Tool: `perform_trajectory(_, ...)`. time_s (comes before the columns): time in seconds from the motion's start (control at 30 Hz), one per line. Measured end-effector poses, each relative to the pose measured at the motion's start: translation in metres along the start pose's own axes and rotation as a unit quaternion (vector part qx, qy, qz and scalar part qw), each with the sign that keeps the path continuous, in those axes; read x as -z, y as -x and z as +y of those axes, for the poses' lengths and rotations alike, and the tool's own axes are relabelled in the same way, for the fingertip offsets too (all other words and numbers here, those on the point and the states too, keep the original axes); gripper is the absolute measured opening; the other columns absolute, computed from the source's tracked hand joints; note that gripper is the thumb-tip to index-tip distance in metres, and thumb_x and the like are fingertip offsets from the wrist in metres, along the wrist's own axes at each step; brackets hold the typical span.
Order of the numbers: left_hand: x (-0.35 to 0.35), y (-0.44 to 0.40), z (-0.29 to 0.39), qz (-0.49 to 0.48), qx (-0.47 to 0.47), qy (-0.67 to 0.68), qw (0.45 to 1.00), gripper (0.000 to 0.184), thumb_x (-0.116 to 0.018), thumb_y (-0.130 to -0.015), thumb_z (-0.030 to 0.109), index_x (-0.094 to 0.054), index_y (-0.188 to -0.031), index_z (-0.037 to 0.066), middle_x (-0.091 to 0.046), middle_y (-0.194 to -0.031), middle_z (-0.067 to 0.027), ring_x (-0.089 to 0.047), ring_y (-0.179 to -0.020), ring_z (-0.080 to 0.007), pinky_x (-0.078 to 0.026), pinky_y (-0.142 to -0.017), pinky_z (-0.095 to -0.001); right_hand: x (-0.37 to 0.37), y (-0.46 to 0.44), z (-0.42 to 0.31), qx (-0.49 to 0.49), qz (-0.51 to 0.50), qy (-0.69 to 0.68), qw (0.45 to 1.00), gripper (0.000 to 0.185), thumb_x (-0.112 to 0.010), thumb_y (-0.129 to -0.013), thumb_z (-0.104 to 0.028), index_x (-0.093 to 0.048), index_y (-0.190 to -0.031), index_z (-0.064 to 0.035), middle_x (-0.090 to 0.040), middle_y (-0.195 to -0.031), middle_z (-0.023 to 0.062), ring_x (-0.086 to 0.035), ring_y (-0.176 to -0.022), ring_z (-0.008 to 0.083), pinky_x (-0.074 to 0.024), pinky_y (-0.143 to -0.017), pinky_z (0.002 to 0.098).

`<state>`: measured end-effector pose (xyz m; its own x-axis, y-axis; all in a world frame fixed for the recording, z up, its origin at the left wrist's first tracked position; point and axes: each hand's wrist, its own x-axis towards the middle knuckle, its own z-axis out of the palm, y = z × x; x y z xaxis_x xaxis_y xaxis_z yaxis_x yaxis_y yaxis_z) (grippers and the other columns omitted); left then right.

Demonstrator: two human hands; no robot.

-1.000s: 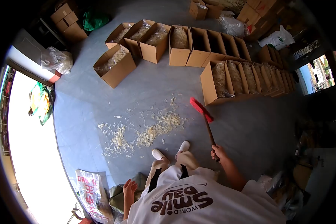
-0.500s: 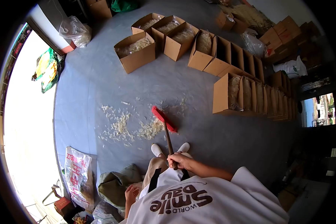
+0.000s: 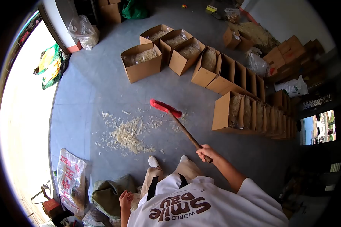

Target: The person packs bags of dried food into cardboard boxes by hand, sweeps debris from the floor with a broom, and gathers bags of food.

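Observation:
My right hand (image 3: 205, 153) is wrapped round the wooden handle of a red-headed broom (image 3: 186, 132), near the handle's end. The broom's red bristle head (image 3: 165, 108) rests on the grey floor, at the far right side of a heap of pale, thin flakes (image 3: 127, 135). Loose flakes lie scattered around the heap and under the broom head. My left hand (image 3: 125, 198) hangs at my side with nothing in it, its fingers loosely curled and apart. Closest to it is a dull green sack (image 3: 110, 195).
Open cardboard boxes (image 3: 142, 70), several with plastic-lined pale contents, stand in rows ahead and to the right. A white printed sack (image 3: 70, 181) lies at the left by the bright doorway (image 3: 21, 125). A clear plastic bag (image 3: 83, 32) leans near the wall.
My right hand has swung right and forward with the broom handle. The broom head has moved slightly away from me, and the flakes are gathered more to the left in one heap.

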<state>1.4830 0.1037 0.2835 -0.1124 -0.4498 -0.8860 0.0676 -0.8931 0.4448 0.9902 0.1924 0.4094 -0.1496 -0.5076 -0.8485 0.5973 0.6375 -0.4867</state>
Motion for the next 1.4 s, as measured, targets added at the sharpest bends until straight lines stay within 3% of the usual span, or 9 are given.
perform_trajectory(0.27,-0.046,0.031,-0.019,0.053,-0.08,0.032,0.995,0.026,-0.045,-0.078,0.012,-0.044,-0.104,0.007,-0.055,-0.085,-0.0092,-0.056,-0.071,-0.019,-0.045,-0.059,-0.0274,0.114,-0.119,-0.048,-0.002,0.09,0.023,0.996,0.019,-0.044,-0.066,-0.004,-0.042,-0.048,-0.0043,-0.041,-0.043,0.0062,-0.042,-0.036,0.0153,-0.0369,-0.035,0.028)
perform_trajectory(0.5,-0.108,0.087,-0.164,0.159,-0.003,0.155,0.975,0.028,-0.044,-0.077,0.009,-0.041,-0.105,0.005,-0.054,-0.081,-0.012,-0.055,-0.067,-0.0204,-0.046,-0.053,-0.0287,0.113,-0.112,0.008,-0.082,0.062,0.166,0.981,0.02,-0.042,-0.063,-0.002,-0.044,-0.043,-0.0007,-0.044,-0.042,0.0103,-0.043,-0.031,0.0184,-0.0376,-0.031,0.0287)
perform_trajectory(0.63,-0.136,0.098,-0.269,0.142,0.007,0.068,0.987,0.031,-0.046,-0.073,0.003,-0.041,-0.103,-0.002,-0.054,-0.077,-0.0124,-0.051,-0.059,-0.0166,-0.043,-0.05,-0.0266,0.079,-0.047,0.008,-0.133,-0.107,0.071,0.983,0.021,-0.043,-0.072,-0.007,-0.044,-0.052,-0.0022,-0.042,-0.045,0.0051,-0.041,-0.035,0.0135,-0.0363,-0.033,0.0254)
perform_trajectory(0.7,-0.154,0.106,-0.29,0.161,-0.015,-0.038,0.986,0.029,-0.048,-0.073,0.002,-0.043,-0.101,-0.003,-0.054,-0.076,-0.0119,-0.052,-0.06,-0.0162,-0.044,-0.052,-0.0249,0.087,-0.055,0.006,-0.199,-0.181,-0.043,0.962,0.008,-0.042,-0.075,-0.009,-0.043,-0.082,-0.0042,-0.036,-0.053,-0.0023,-0.032,-0.036,0.0055,-0.0279,-0.031,0.0203)
perform_trajectory(0.8,-0.212,0.14,-0.256,0.164,-0.027,0.17,0.971,0.03,-0.048,-0.074,0.007,-0.043,-0.103,-0.001,-0.054,-0.08,-0.0118,-0.054,-0.065,-0.0173,-0.045,-0.057,-0.0246,0.105,-0.05,-0.007,-0.188,-0.275,-0.013,0.943,0.01,-0.044,-0.074,-0.008,-0.039,-0.083,-0.0083,-0.034,-0.052,-0.0034,-0.032,-0.037,0.0039,-0.0267,-0.031,0.019)
perform_trajectory(0.97,-0.23,0.145,-0.244,0.189,-0.059,0.165,0.966,0.031,-0.048,-0.076,0.011,-0.042,-0.106,0.003,-0.055,-0.087,-0.0106,-0.056,-0.071,-0.0181,-0.046,-0.061,-0.0256,0.156,-0.031,0.006,-0.04,-0.237,0.395,0.887,0.028,-0.047,-0.074,-0.015,-0.041,-0.1,-0.0045,-0.047,-0.058,0.003,-0.045,-0.04,0.012,-0.039,-0.036,0.0249)
perform_trajectory(1.07,-0.244,0.142,-0.25,0.16,-0.076,0.169,0.97,0.031,-0.047,-0.077,0.012,-0.043,-0.106,0.003,-0.055,-0.088,-0.0101,-0.056,-0.072,-0.0175,-0.045,-0.061,-0.0252,0.212,-0.031,0.037,0.149,-0.186,0.55,0.8,0.022,-0.047,-0.075,-0.015,-0.042,-0.094,-0.0047,-0.045,-0.053,0.0033,-0.044,-0.038,0.0133,-0.0388,-0.036,0.0261)
perform_trajectory(1.13,-0.247,0.14,-0.263,0.129,-0.072,0.153,0.977,0.03,-0.046,-0.078,0.012,-0.043,-0.107,0.003,-0.055,-0.089,-0.0104,-0.055,-0.073,-0.017,-0.045,-0.06,-0.0249,0.241,-0.02,0.053,0.406,-0.114,0.618,0.664,0.029,-0.049,-0.074,-0.019,-0.044,-0.099,-0.0039,-0.056,-0.069,0.0147,-0.054,-0.059,0.03,-0.0441,-0.053,0.033)
perform_trajectory(1.4,-0.231,0.178,-0.376,0.16,0.01,0.188,0.969,0.031,-0.043,-0.079,0.012,-0.041,-0.108,0.003,-0.054,-0.09,-0.0126,-0.056,-0.072,-0.0198,-0.046,-0.062,-0.0278,0.322,0.085,0.07,0.101,-0.107,0.712,0.686,0.037,-0.05,-0.073,-0.022,-0.044,-0.104,-0.0029,-0.052,-0.086,0.0206,-0.05,-0.08,0.0343,-0.0411,-0.068,0.0374)
